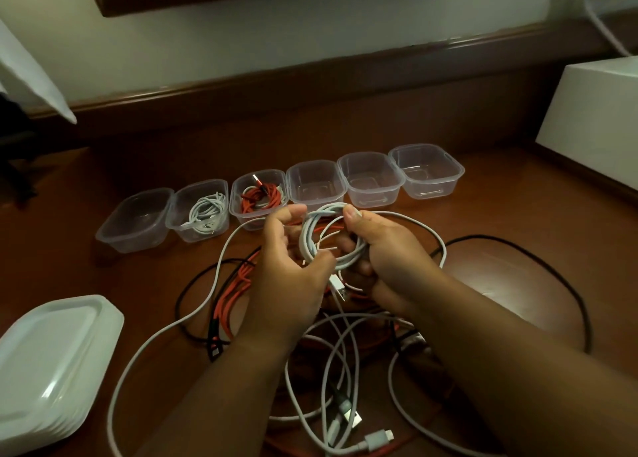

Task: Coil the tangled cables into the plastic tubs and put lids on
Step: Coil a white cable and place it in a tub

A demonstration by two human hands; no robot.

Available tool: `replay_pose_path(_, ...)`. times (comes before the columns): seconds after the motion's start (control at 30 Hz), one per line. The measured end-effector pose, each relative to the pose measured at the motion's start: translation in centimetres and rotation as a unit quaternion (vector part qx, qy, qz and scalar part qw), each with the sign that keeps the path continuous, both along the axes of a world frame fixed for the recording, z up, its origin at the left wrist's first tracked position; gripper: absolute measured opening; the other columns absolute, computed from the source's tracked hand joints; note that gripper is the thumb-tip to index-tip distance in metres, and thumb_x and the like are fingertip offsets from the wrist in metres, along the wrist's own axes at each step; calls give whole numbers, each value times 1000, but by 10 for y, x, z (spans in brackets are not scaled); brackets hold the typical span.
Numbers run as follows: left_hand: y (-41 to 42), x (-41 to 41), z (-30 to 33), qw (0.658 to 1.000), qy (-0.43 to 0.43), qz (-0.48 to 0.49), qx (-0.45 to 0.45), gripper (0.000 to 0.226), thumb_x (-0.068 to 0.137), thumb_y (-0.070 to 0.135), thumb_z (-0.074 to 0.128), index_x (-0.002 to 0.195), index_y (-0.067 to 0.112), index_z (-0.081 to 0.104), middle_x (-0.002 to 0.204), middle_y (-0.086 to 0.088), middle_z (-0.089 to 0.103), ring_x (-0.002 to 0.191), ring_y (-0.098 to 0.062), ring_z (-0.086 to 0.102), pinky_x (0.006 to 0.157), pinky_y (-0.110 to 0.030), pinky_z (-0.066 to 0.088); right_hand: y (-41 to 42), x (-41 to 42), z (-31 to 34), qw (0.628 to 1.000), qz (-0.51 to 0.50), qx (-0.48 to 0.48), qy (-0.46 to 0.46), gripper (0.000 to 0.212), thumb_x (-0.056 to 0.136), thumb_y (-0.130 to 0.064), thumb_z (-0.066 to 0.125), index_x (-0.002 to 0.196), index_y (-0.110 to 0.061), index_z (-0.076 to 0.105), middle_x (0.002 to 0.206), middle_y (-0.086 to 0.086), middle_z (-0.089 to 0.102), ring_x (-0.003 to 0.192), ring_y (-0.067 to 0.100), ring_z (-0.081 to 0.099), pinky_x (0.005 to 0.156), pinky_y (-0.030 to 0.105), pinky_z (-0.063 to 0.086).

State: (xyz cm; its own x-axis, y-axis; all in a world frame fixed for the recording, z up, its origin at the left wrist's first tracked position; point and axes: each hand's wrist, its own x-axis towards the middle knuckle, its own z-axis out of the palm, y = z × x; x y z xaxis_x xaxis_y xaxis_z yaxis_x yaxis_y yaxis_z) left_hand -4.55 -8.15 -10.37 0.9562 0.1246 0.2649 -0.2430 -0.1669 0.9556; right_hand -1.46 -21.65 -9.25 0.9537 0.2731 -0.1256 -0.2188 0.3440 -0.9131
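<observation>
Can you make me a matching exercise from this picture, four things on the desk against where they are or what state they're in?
Things:
1. white coil
2. red cable tub
3. stack of lids
4. far-right tub

States:
A. near left corner of the desk
B. empty
C. gripped in both hands
D. third from the left in the row

Pairs: 1-C, 2-D, 3-A, 4-B

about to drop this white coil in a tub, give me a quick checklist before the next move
1. Coil held: ok, right hand and left hand both grip the white coil.
2. Coil finished: not ok, its USB plug hangs loose below.
3. Free tub ready: ok, the fourth tub from the left is empty and open.
4. Tail untangled from the cable pile: cannot tell.
5. Lids at hand: ok, lid stack on the left.
</observation>
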Motion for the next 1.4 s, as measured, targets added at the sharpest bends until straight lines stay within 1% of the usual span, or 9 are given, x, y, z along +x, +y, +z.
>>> replay_pose_path(0.1, 1, -2, -2, 993, -62, 0, 102, 44, 88, 18, 69, 123, 42, 54, 122, 12, 58, 109, -4, 61, 87, -27, 55, -4, 2, 0, 999, 1, 43, 25, 31, 104, -33, 45, 81, -12, 46, 54, 0, 40, 39, 10, 26, 38, 23, 24)
replay_pose_path(0.2, 4, -2, -1, 949, -173, 65, 254, 26, 91, 22, 67, 116, 28, 64, 130, 10, 48, 119, 1, 48, 94, -12, 44, -7, 3, 1, 995, 30, 69, 69, 33, 103, -34, 45, 78, -13, 47, 53, 0, 39, 38, 9, 26, 36, 21, 24)
replay_pose_path(0.37, 13, 2, 2, 890, -256, 14, 377, 19, 96, 28, 56, 98, 21, 74, 101, 10, 68, 102, -13, 60, 88, -41, 46, -14, 10, 3, 983, 45, 116, 135, 34, 99, -37, 52, 74, -14, 47, 51, -3, 35, 35, 5, 25, 32, 16, 22)
replay_pose_path(0.53, 14, 2, -3, 903, -235, -38, 358, 27, 91, 33, 60, 112, 19, 71, 109, 10, 68, 105, -3, 60, 90, -29, 50, -19, 11, 5, 963, 74, 206, 158, 30, 92, -36, 61, 87, -6, 58, 67, -3, 43, 44, 4, 32, 39, 11, 27)
replay_pose_path(0.67, 12, 5, -4, 922, -219, -3, 319, 21, 93, 25, 61, 109, 18, 72, 102, 9, 70, 99, -3, 63, 84, -20, 49, -16, 8, 3, 953, 100, 246, 145, 31, 86, -17, 64, 111, 0, 57, 79, 3, 50, 52, 5, 43, 44, 11, 39)
replay_pose_path(0.83, 2, -2, 1, 961, -151, 46, 225, 26, 97, 15, 61, 92, 41, 61, 85, 25, 65, 87, 6, 62, 72, -7, 45, -9, 4, 2, 982, 91, 146, 73, 29, 83, -31, 68, 100, -7, 64, 75, 1, 60, 58, 5, 53, 51, 15, 45)
replay_pose_path(1.03, 2, -3, 5, 978, -114, 36, 170, 18, 98, 22, 57, 89, 35, 66, 87, 18, 69, 80, 0, 66, 67, -16, 50, -5, 3, -4, 997, 79, -3, -25, 27, 90, -28, 65, 106, -7, 67, 83, 1, 62, 64, 8, 47, 60, 22, 39)
replay_pose_path(1.2, 1, -1, -4, 960, -172, 44, 218, 18, 99, 20, 56, 105, 25, 72, 95, 15, 68, 96, 1, 64, 79, -14, 49, -3, 1, -4, 999, 48, 8, -19, 13, 95, -20, 61, 99, -9, 69, 79, 1, 64, 63, 7, 51, 59, 21, 42)
replay_pose_path(1.4, 0, -3, 2, 980, -146, 71, 116, 26, 92, 12, 66, 99, 37, 65, 97, 16, 68, 95, 8, 64, 76, -6, 47, -2, -4, 0, 998, 62, 30, -5, 21, 96, -17, 59, 111, -4, 66, 89, 6, 71, 72, 9, 67, 65, 22, 52)
